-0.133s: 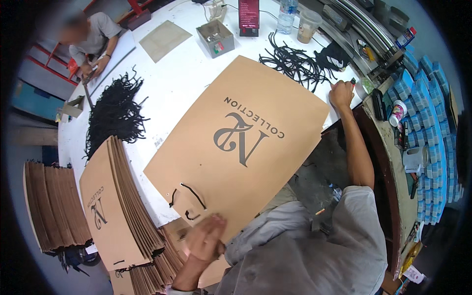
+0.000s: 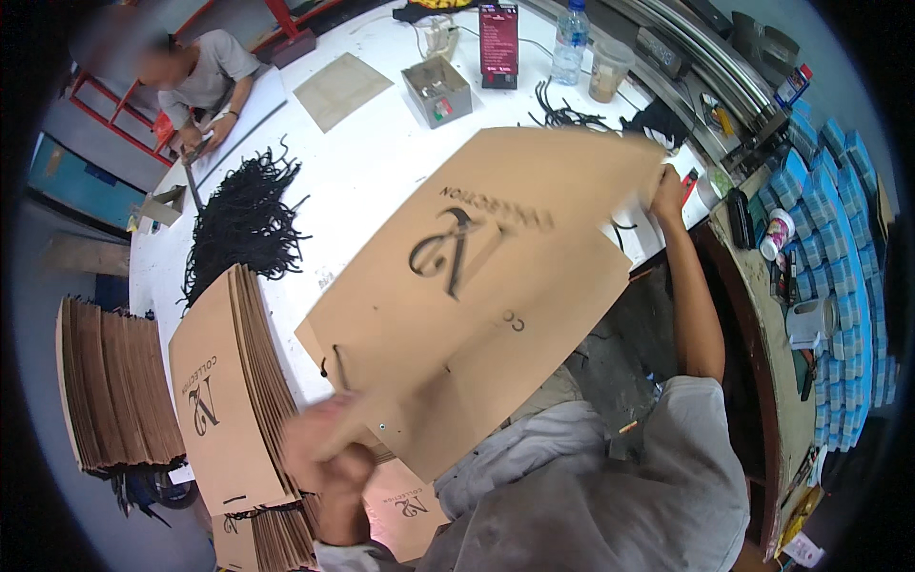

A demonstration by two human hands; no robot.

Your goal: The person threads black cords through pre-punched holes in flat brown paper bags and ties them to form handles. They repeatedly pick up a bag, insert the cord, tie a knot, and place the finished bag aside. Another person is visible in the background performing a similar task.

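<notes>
A flat brown paper bag [image 2: 400,286] with dark print and a black cord handle [image 2: 336,367] is partly lifted, bowed and blurred. Its far right corner is pinched by my right hand [image 2: 669,195], closed at the table's right edge. Beneath it shows a second brown paper bag [image 2: 543,334], printed likewise, with punched holes at its near left end. My left hand [image 2: 329,453] is at the near left edge of the top bag, close to the cord; motion smears its fingers, so its grip is unclear.
On my left stand stacked paper bags [image 2: 214,381] and another pile [image 2: 119,391]. Black cords [image 2: 243,224] lie heaped on the white table [image 2: 381,143]. A metal box [image 2: 437,93], phone [image 2: 498,48] and water bottle [image 2: 570,43] stand farther back. A co-worker [image 2: 214,81] sits far left.
The top bag has lifted and shifted at its right side, uncovering the bag below. My left hand has moved left, and my right hand now grips the bag's corner. The view has shifted slightly.
</notes>
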